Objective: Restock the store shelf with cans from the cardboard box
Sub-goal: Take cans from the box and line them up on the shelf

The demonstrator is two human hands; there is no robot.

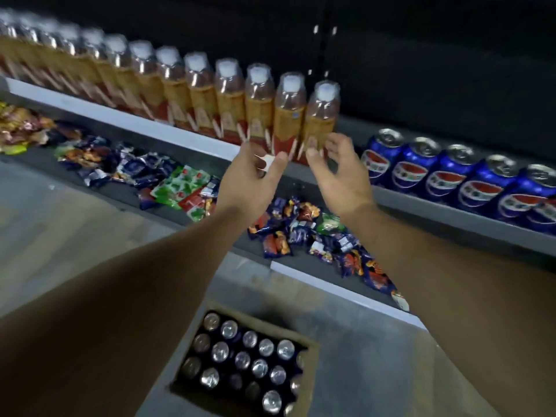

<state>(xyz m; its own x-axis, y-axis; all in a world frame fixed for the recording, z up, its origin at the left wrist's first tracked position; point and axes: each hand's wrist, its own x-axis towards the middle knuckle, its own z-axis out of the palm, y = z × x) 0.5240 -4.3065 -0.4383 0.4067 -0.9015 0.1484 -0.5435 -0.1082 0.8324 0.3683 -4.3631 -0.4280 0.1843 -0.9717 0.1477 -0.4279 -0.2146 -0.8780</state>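
Left hand [255,179] and right hand [341,176] hover empty, fingers loosely apart, well above the cans [240,359] in the cardboard box [311,371]; Pepsi cans [451,176] line the grey shelf [421,203].

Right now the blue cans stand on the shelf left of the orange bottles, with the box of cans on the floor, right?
No: the head view shows the blue cans on the shelf right of the orange bottles, not left. The box is on the floor.

Row of orange-labelled bottles [228,97], loose snack packets [180,191] below, pale floor [60,227]
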